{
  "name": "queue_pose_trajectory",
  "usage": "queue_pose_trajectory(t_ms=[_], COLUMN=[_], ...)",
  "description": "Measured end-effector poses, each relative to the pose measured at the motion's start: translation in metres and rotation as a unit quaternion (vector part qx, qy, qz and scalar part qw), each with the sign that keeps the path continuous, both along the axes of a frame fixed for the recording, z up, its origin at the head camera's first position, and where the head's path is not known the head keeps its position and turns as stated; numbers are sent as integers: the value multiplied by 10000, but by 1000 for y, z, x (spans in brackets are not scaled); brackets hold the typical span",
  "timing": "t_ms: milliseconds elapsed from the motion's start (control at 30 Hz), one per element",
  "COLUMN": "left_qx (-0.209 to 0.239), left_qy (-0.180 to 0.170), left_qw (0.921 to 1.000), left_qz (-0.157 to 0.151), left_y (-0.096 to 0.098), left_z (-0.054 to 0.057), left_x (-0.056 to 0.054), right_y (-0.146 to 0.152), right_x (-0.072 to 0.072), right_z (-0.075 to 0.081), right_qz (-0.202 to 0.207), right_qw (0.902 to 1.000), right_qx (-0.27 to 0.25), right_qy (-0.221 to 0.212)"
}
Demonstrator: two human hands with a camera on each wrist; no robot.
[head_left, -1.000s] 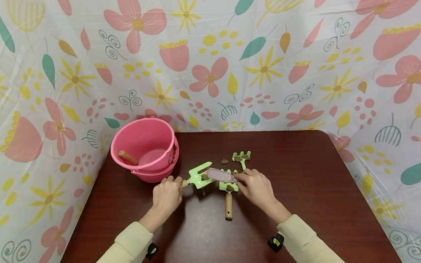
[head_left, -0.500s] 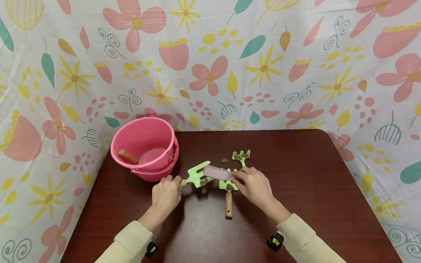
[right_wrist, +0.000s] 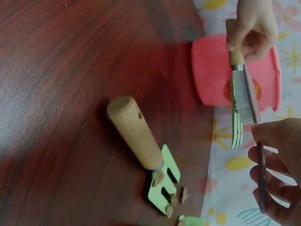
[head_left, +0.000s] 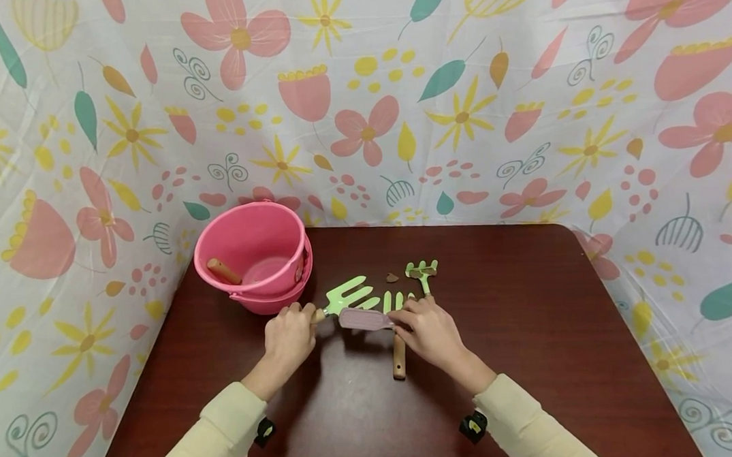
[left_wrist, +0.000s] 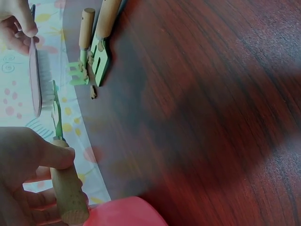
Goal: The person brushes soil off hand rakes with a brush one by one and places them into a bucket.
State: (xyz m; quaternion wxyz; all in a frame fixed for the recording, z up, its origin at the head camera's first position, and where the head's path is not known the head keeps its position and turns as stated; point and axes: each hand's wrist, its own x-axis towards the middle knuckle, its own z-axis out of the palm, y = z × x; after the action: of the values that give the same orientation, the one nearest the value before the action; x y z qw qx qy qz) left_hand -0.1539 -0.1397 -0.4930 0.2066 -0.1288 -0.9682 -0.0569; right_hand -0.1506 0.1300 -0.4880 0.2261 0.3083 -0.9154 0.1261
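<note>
My left hand (head_left: 288, 341) grips the wooden handle of a green hand fork (head_left: 343, 295), its tines pointing right above the table. In my right hand (head_left: 433, 334) is a pink brush (head_left: 364, 319), pinched by its slim handle between thumb and fingers. Its white bristles (left_wrist: 46, 80) face the fork, right at the green metal in the right wrist view. Under the right hand lies a second hand fork (right_wrist: 136, 134), with brown flakes (right_wrist: 159, 178) on its green head. The tines of the held fork look bare in the head view.
A small green rake (head_left: 425, 271) with brown bits lies beyond the right hand. One loose brown flake (head_left: 393, 278) is beside it on the dark table (head_left: 516, 304). Stacked pink buckets (head_left: 249, 223) stand at the back left, a wooden handle (head_left: 223, 271) inside. Flowered cloth (head_left: 360, 85) hangs behind.
The brush has come left and nearer to me across the fork, the right hand with it. A brown flake seen on the held fork earlier no longer shows there. My left hand has hardly moved.
</note>
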Motion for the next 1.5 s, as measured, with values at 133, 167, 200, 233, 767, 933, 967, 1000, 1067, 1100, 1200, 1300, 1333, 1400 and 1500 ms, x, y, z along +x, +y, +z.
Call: queue_pose_trajectory(t_ms=[133, 167, 200, 233, 767, 933, 967, 1000, 1067, 1100, 1200, 1300, 1333, 1400, 1500], left_qx=[5, 14, 17, 24, -48, -59, -52, -44, -31, -26, -1, 19, 28, 30, 16], left_qy=[11, 9, 10, 17, -242, -295, -287, -276, -266, -263, -284, -288, -282, -270, -256], left_qw=[10000, 10000, 10000, 10000, 9997, 9995, 9995, 9995, 9996, 9996, 9995, 9995, 9995, 9995, 9995], left_qz=[7, 7, 4, -2, 96, 113, 113, 113, 119, 127, 146, 161, 164, 166, 166], left_y=[-1, -2, -2, -3, -10, -10, -10, -11, -11, -12, -14, -16, -17, -19, -21], left_z=[1, 0, 0, 0, -2, -3, -3, -3, -3, -3, -3, -4, -5, -6, -7], left_x=[1, 1, 1, 1, 4, 3, 3, 3, 4, 4, 5, 6, 7, 7, 7], right_y=[4, 4, 5, 6, 25, 27, 28, 28, 29, 30, 31, 33, 33, 34, 35], right_x=[-1, -1, -1, -1, -12, -12, -12, -12, -13, -13, -14, -16, -16, -17, -18], right_z=[-1, 0, -1, -1, -8, -8, -8, -8, -8, -8, -9, -11, -11, -13, -14], right_qz=[-91, -104, -122, -135, -616, -742, -761, -781, -827, -850, -916, -978, -989, -1010, -1020], right_qw=[9999, 9999, 9999, 9998, 9978, 9968, 9967, 9966, 9962, 9960, 9954, 9947, 9946, 9943, 9941], right_qx=[17, 6, -3, -9, -47, -34, -37, -40, -51, -53, -40, -21, -16, -5, 10], right_qy=[-52, -85, -103, -117, -235, -283, -285, -278, -267, -267, -280, -312, -321, -337, -363])
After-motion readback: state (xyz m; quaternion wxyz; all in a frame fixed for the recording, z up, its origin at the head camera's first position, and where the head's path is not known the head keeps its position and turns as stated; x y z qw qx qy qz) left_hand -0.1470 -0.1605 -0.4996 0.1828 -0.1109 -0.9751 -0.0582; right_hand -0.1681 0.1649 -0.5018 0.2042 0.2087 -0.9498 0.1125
